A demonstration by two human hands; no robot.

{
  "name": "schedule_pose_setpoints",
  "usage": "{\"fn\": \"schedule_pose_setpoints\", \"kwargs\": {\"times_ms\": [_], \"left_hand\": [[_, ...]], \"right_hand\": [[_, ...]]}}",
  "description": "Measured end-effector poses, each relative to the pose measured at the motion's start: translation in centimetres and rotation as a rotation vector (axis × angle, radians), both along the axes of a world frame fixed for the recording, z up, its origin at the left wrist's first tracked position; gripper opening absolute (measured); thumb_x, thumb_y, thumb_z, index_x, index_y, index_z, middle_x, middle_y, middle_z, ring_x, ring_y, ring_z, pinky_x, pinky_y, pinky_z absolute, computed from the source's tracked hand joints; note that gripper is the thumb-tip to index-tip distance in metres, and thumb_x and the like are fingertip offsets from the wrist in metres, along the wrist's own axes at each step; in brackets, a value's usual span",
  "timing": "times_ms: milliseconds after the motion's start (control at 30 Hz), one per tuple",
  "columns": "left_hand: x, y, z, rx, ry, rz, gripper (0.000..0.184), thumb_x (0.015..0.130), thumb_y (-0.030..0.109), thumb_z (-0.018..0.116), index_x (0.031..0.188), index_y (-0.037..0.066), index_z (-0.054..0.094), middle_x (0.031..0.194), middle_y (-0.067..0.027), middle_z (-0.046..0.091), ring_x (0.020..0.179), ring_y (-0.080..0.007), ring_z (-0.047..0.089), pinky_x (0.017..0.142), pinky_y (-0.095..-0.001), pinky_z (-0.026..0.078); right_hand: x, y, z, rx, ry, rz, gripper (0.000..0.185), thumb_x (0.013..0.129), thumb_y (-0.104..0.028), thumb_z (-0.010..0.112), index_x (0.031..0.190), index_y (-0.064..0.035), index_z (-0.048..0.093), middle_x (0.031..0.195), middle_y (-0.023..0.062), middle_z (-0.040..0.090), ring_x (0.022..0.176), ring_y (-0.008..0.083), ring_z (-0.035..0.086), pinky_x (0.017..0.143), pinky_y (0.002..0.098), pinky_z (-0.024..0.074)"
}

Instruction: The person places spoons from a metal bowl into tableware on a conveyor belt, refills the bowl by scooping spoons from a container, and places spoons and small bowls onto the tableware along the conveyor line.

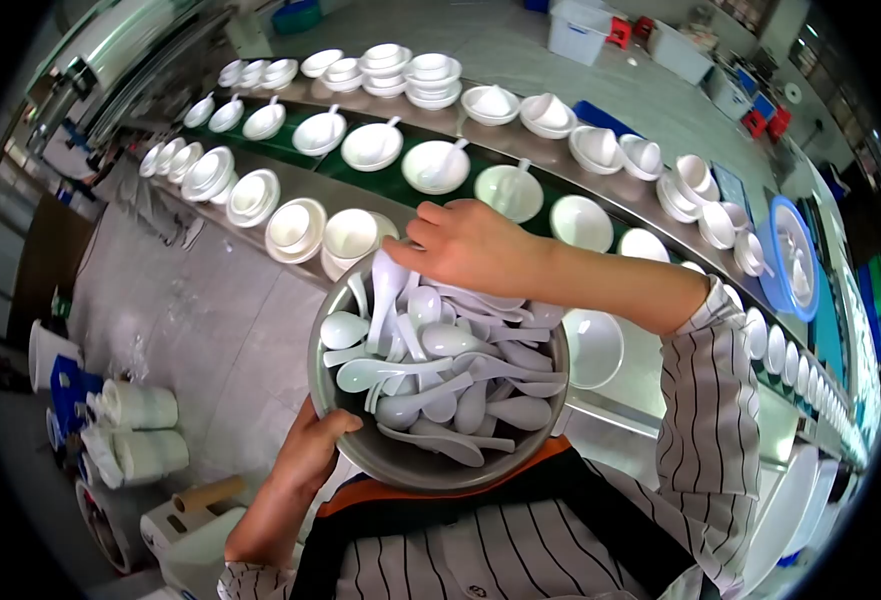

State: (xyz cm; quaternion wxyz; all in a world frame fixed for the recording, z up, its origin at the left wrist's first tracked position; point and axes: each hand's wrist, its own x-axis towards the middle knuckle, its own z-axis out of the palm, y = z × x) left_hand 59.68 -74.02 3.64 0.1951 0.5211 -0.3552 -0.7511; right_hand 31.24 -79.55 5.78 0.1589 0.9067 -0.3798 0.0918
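A round metal basin (410, 477) full of white ceramic spoons (450, 340) is held against my body. My left hand (312, 440) grips its rim at the lower left, thumb over the edge. Above the basin's far side is my right hand (460, 240), fingers curled together at the upper end of a white spoon (388, 280); its fingertips are partly hidden. Just beyond, a green conveyor belt (330, 172) carries white bowls, several with a spoon inside, such as a bowl (436, 167) and another bowl (508, 192) near my right hand.
Stacked white bowls (352, 233) line the near metal ledge, and more stacks (432, 80) line the far one. A blue basin (777, 255) stands at the right. White buckets (140, 405) are on the floor at the left. Plastic bins (575, 30) stand at the back.
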Motion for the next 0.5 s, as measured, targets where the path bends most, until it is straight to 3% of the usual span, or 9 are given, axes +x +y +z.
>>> {"fn": "schedule_pose_setpoints", "kwargs": {"times_ms": [167,233,300,367,433,500], "left_hand": [[0.7,-0.1,-0.8,-0.031,0.042,0.021,0.056,0.071,-0.001,0.051,0.126,-0.006,0.042,0.113,-0.0137,0.054,0.103,-0.0237,0.053,0.09,-0.033,0.042],[1.0,0.1,-1.1,-0.042,0.045,0.053,0.057,0.07,-0.002,0.05,0.126,-0.005,0.043,0.114,-0.014,0.054,0.104,-0.0245,0.052,0.09,-0.0334,0.042],[1.1,0.3,-1.1,-0.038,0.045,0.059,0.06,0.069,-0.002,0.05,0.128,-0.005,0.041,0.115,-0.0141,0.054,0.105,-0.0248,0.052,0.091,-0.0336,0.042],[0.9,0.6,-0.9,-0.042,0.054,0.072,0.06,0.069,-0.001,0.05,0.128,-0.005,0.04,0.115,-0.0142,0.053,0.105,-0.0248,0.052,0.091,-0.0335,0.042],[1.0,0.5,-0.9,-0.037,0.06,0.05,0.062,0.068,-0.001,0.05,0.129,-0.005,0.039,0.115,-0.0143,0.053,0.104,-0.0248,0.052,0.091,-0.0336,0.042],[1.2,0.5,-0.8,-0.035,0.083,0.033,0.062,0.068,0.0,0.05,0.129,-0.005,0.039,0.115,-0.0144,0.053,0.104,-0.0246,0.052,0.09,-0.0335,0.042]], "right_hand": [[-5.4,2.5,2.9,0.382,-0.398,-0.12,0.015,0.074,-0.018,0.064,0.087,-0.0108,0.064,0.08,0.0036,0.056,0.078,0.0209,0.057,0.065,0.0339,0.0477],[-8.5,2.0,4.5,0.373,-0.435,-0.402,0.009,0.075,-0.019,0.065,0.08,-0.0119,0.065,0.082,0.0042,0.059,0.081,0.0227,0.058,0.067,0.0356,0.0475],[-12.3,0.2,4.5,0.155,-0.29,-0.45,0.007,0.074,-0.017,0.065,0.078,-0.0112,0.066,0.079,0.0059,0.06,0.08,0.0249,0.059,0.067,0.0347,0.0479],[-17.0,-3.2,1.7,0.179,0.044,-0.751,0.009,0.073,-0.022,0.069,0.076,-0.0137,0.07,0.086,0.0077,0.065,0.085,0.0266,0.061,0.07,0.038,0.0501],[-19.1,-5.8,-2.8,0.4,0.203,-0.957,0.008,0.071,-0.017,0.068,0.077,-0.0125,0.068,0.086,0.0065,0.064,0.09,0.026,0.06,0.07,0.0374,0.0499],[-19.4,-5.8,-6.1,0.48,0.235,-0.868,0.017,0.07,-0.02,0.071,0.085,-0.0123,0.069,0.094,0.0072,0.065,0.095,0.0275,0.059,0.074,0.0384,0.0499]]}}
